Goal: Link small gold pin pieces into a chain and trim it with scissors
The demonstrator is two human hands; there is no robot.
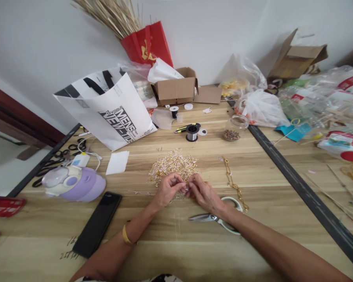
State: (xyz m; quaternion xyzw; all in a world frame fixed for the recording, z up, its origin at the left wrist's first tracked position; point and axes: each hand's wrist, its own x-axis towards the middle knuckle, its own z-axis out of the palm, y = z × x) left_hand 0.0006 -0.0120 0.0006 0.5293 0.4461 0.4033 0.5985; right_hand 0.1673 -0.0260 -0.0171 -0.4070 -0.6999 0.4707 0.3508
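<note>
My left hand (pixel 168 190) and my right hand (pixel 204 192) meet fingertip to fingertip over the table. Both are closed in a pinch around something tiny, too small to name. Just behind them lies a pile of small gold and clear beads (pixel 173 163), partly covered by my fingers. A thin beaded strand (pixel 141 192) stretches along the wood left of my left hand. Under my right wrist rest scissors (pixel 202 217) with pale handles, partly hidden by the forearm. To the right, a gold chain (pixel 230 178) lies loosely on the table.
Behind the pile stand a wire spool (pixel 191 134) and a jar (pixel 235 127) of small dark beads. On the left are a phone (pixel 97 223), a purple-white device (pixel 76 186) and a white paper bag (pixel 111 113). Plastic bags (pixel 260 107) and a cardboard box (pixel 176 90) line the wall.
</note>
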